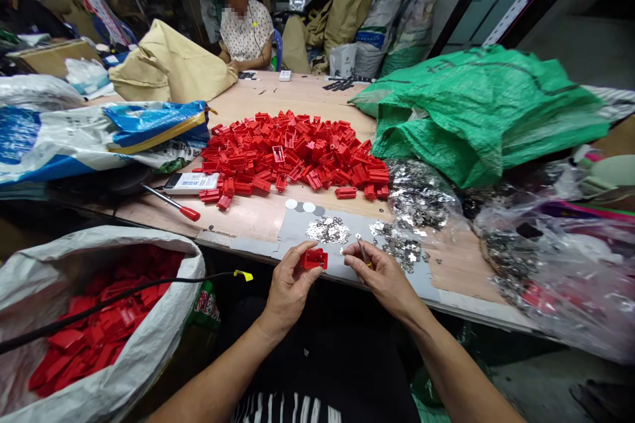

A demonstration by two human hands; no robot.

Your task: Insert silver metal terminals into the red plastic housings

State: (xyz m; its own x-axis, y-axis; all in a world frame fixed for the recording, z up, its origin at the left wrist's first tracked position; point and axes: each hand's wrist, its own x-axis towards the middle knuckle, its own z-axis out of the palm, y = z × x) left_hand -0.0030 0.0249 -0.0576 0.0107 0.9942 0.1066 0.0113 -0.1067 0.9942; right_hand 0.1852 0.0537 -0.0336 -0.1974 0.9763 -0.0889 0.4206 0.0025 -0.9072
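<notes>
My left hand grips a small red plastic case between thumb and fingers, its open hollow side facing up. In my right hand is a pair of tweezers, thin and metal with a bit of yellow near the grip. A small shiny metal piece shows at their tip. The two hands are a short way apart over the table's front edge. Behind them, a grey mat bears a pile of flat silvery metal pieces, and darker metal pieces lie further right.
A heap of red cases covers the table's middle. At left are a white sack of red parts and a red-tipped rod. A green woven sack and plastic bags of metal pieces lie right. Another person sits opposite.
</notes>
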